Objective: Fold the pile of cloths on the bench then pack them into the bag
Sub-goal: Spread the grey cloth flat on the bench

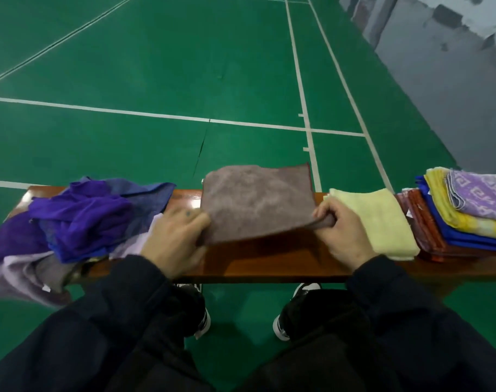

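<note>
Scene: a person in dark sleeves is sitting at a polished wooden bench (269, 264) beside a green sports court (156, 80) marked with white lines.
Brown cloth: a brownish-mauve cloth (255, 199) is lying across the middle of the bench, its far edge hanging over the back and its near edge being lifted off the wood.
Left hand: the left hand (176, 236) is gripping the cloth's near left corner, fingers curled round the edge.
Right hand: the right hand (343, 230) is pinching the near right corner, with a fold of cloth bunching between thumb and fingers.
Unfolded pile: a loose heap of purple, blue and lilac cloths (79, 222) is sprawling over the bench's left end, just beside the left hand.
Folded items: a pale yellow folded cloth (379, 222) is lying just right of the right hand; beyond it a folded stack (467, 219) of red, blue, yellow and patterned lilac cloths is sitting at the right end.
Below: black shoes (286, 321) are resting on the green floor under the bench.
</note>
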